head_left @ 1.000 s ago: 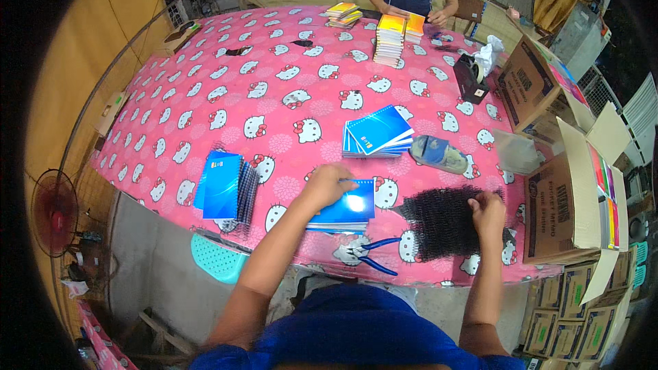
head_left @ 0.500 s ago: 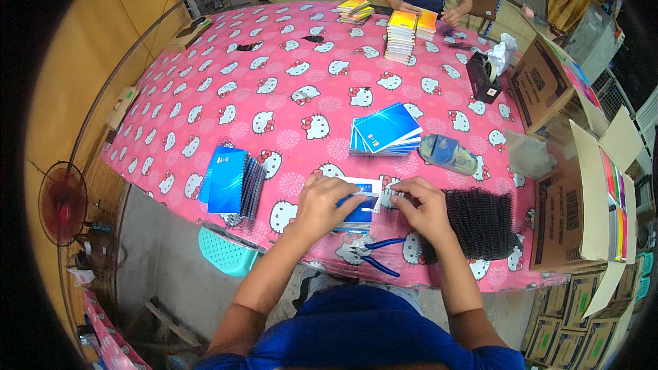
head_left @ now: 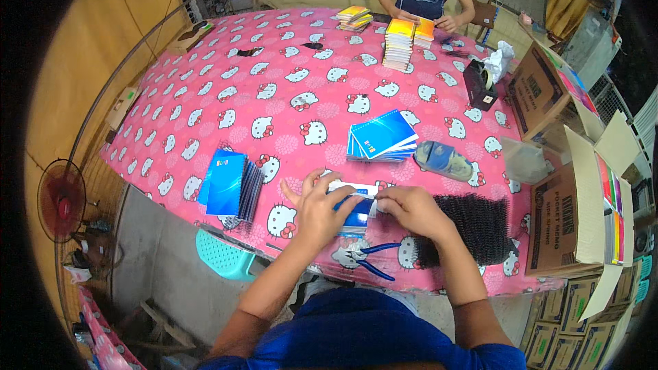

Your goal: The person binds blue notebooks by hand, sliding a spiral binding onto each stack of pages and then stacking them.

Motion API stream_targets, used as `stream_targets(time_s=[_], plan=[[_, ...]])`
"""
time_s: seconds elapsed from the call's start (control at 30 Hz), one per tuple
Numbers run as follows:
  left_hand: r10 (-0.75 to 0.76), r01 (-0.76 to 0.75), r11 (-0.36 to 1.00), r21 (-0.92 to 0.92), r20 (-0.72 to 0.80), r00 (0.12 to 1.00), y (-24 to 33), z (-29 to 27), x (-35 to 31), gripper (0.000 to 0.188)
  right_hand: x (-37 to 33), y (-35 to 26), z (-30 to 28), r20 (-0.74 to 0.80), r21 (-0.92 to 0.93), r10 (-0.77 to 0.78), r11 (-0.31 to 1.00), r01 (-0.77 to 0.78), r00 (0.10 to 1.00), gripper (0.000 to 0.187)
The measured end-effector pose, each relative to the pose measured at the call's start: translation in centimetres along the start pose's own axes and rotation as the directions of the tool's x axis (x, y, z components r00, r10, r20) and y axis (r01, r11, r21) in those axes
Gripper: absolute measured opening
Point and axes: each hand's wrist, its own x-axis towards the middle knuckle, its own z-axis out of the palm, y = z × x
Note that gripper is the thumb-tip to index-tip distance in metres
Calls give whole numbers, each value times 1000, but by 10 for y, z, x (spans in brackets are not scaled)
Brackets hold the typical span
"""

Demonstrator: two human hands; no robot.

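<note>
From my remote station I see the left hand (head_left: 317, 207) grasping a booklet (head_left: 364, 190), white where it shows, above a small stack of blue notebooks (head_left: 355, 220) at the table's near side. The right hand (head_left: 410, 207) has its fingers bent in at the booklet's right end; whether they pinch anything, I cannot tell. Black spiral coils (head_left: 483, 226) lie to the right, partly hidden by the right forearm; blue-handled pliers (head_left: 375, 249) lie near. I judge that uneven pressure could skew the booklet's pages, a forearm sweep could tangle the coils, and a bump could send the pliers off the near edge.
</note>
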Motion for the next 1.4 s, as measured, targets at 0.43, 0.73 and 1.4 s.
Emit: stream_targets(time_s=[0.43,0.73,1.4], plan=[[-14,12,992,-125,-14,1000,-4,2,-11,18,-1,-9,27,-219,-220,-138,971,89,966,28],[9,-9,992,-129,1,1000,-4,2,-12,18,1,-31,30,-296,-155,16,986,-64,955,17],[100,-90,963,-254,27,995,-17,11,-5,32,-16,228,-83,-259,-377,599,659,-651,757,45]])
